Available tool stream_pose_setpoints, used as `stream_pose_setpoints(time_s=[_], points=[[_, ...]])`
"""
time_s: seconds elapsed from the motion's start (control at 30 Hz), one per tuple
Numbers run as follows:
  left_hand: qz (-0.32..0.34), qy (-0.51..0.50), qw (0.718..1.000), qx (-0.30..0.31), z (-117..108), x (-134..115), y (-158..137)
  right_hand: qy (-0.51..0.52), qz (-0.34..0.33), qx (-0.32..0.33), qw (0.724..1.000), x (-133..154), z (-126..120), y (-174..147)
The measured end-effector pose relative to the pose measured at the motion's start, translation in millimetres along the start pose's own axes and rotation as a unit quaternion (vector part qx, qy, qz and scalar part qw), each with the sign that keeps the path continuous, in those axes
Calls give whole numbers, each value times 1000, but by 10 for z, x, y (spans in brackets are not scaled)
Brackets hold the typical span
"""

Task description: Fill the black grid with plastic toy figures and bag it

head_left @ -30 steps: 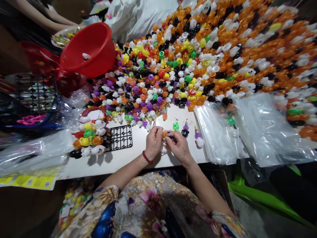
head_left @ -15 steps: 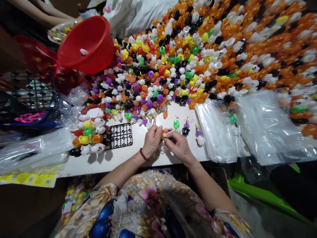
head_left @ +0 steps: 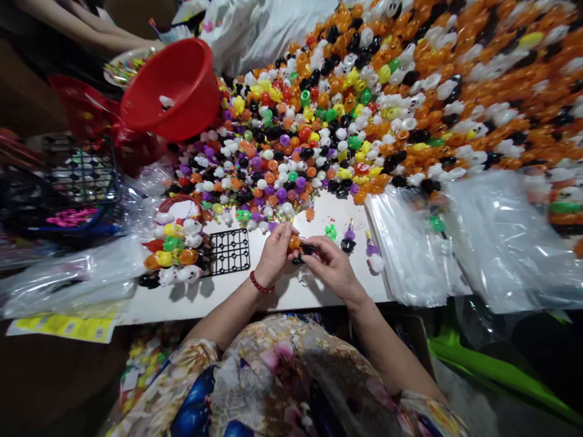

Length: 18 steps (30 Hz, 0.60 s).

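Over the white tabletop, my two hands meet at the middle. My left hand, with a red bead bracelet at the wrist, is closed around a small orange plastic figure. My right hand pinches a small black piece against the figure's right side; whether the two are joined I cannot tell. To the right lie a green figure, a purple-and-black piece and a purple-and-white one. Left of my hands is a black grid rack, its left part bearing rows of colourful figures.
A large heap of small plastic figures covers the back. A red basin stands back left, near another person's arm. Clear plastic bags lie at the right, more bags at the left. A green stool is low right.
The view has shifted slightly, so everything sits a little further right and lower. My hands have parted a bit, and the orange figure and black piece now show more between them.
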<state>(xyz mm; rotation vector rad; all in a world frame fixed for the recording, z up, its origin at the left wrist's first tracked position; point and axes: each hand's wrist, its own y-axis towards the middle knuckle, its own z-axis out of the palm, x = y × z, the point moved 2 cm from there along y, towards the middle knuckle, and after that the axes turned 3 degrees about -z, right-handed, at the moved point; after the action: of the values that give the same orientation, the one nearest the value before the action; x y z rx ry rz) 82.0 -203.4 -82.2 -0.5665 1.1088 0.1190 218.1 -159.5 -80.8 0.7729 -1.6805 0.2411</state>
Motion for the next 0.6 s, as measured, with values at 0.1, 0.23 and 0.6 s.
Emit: stream_pose_setpoints(time_s=[0.1, 0.23, 0.6], points=[[-73, -128, 989, 7, -52, -41, -23, 3, 1, 15, 1000, 30, -22, -25], [-170, -215, 962, 16, -124, -51, -83, 10, 23, 5, 1000, 55, 12, -118], [-174, -215, 961, 15, -149, 1, -190, 65, 88, -30, 994, 80, 212, -196]])
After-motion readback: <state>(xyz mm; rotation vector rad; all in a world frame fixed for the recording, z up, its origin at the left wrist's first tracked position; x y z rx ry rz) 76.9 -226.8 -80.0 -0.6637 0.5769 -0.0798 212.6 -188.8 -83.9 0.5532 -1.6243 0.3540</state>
